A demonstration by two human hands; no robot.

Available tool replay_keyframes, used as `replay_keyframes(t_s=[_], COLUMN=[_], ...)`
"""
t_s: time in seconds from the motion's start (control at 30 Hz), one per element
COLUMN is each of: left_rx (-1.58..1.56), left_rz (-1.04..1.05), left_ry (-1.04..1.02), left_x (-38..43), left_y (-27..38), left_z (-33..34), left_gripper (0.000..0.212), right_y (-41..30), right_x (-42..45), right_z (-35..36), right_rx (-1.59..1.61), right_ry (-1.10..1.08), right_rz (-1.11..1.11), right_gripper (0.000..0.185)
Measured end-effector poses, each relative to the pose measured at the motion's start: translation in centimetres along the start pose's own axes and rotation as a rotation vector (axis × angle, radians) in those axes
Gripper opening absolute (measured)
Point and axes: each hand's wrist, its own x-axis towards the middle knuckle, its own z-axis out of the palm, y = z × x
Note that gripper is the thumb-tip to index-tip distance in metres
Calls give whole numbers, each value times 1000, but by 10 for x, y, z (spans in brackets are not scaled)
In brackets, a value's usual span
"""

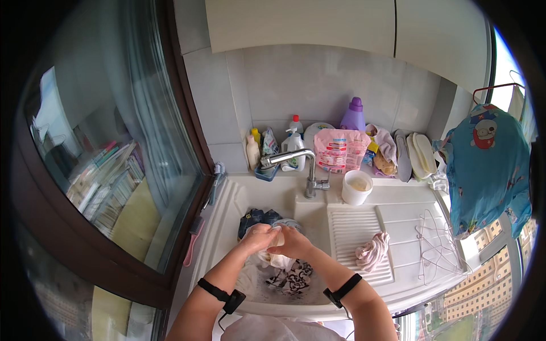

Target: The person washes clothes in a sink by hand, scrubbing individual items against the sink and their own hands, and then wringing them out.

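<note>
Both hands are close together over the sink basin [315, 290]. My left hand [257, 238] and my right hand [295, 242] grip a wet cream-white cloth [277, 259] between them, and it hangs down into the basin. The fingertips are partly hidden behind the hands and the cloth. Dark blue denim [256, 218] lies in the basin beyond my left hand, with a grey cloth [290, 223] beside it. Below my hands, a black-and-white patterned garment [292, 279] sits in sudsy water. A pale cloth [246, 277] rests at the basin's left side.
A chrome faucet [312, 170] rises behind the basin. To the right, a twisted pink-white cloth [373, 251] lies on the ribbed washboard [354, 221]. Wire hangers [435, 249] and a white tub [357, 194] stand nearby. A pink brush [194, 241] lies left of the sink.
</note>
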Motion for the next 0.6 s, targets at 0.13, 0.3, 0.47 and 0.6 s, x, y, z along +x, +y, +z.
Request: replay_keyframes(t_s=[0.13, 0.3, 0.47, 0.6], left_rx=[91, -112, -54, -18], left_rz=[133, 90, 112, 142], left_ry=[62, 43, 20, -20], left_x=[0, -4, 3, 2], left_y=[6, 3, 11, 26], left_z=[-7, -23, -22, -22], left_gripper=[45, 48, 48, 45], right_y=[12, 48, 42, 11], right_x=[12, 20, 9, 0], right_z=[-3, -28, -51, -44], right_rx=[66, 803, 276, 441], right_ry=[81, 106, 390, 104], right_rz=[-6, 182, 231, 45], right_gripper=[42, 26, 31, 40])
